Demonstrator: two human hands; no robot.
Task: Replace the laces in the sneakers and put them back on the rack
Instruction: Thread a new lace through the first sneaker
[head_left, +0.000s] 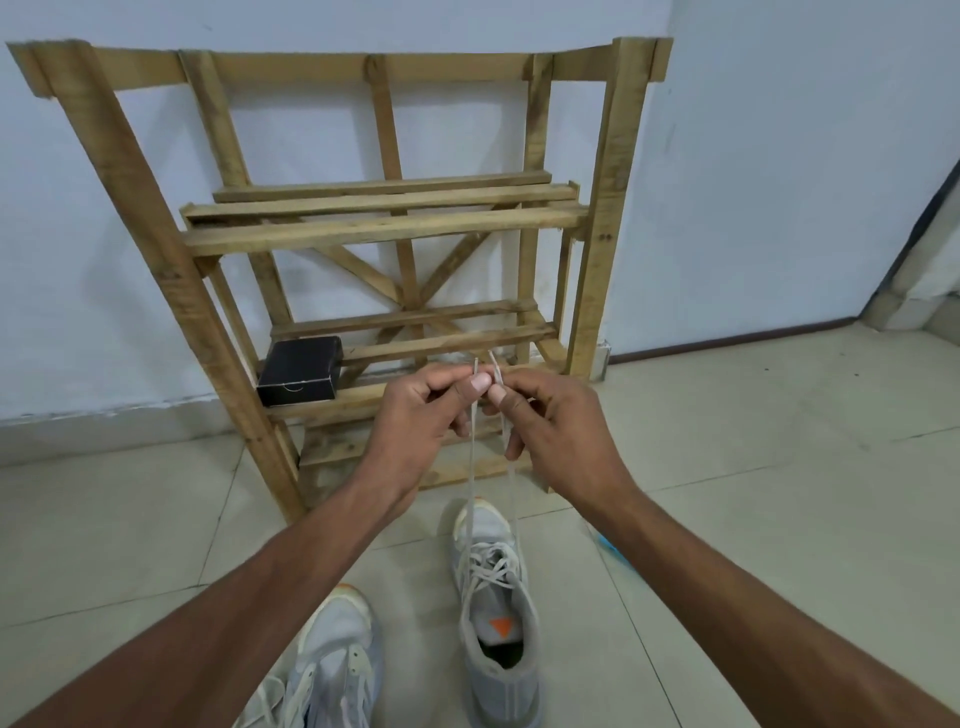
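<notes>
Pale glossy floor tiles met a flat whitish wall, and against it stood a rough slatted rack of unfinished wood. Both sneakers sat on the tiles in front of it, neither yet on the rack. From the grey-white knit sneaker with an orange triangle on its tongue, two strands of flat off-white lace rose taut to the hands. The left hand pinched one stiff tip between thumb and forefinger, and the right hand pinched the other, with the tips just beside each other. Unevenness looked the likeliest trouble: one end running longer would leave a lopsided bow. A hard upward pull might lift the light shoe or pucker its soft upper, and a smooth tip could slip from the pinch. The second white mesh sneaker lay near the left forearm, its lace slack. A matte black cardboard box sat on a lower slat.
</notes>
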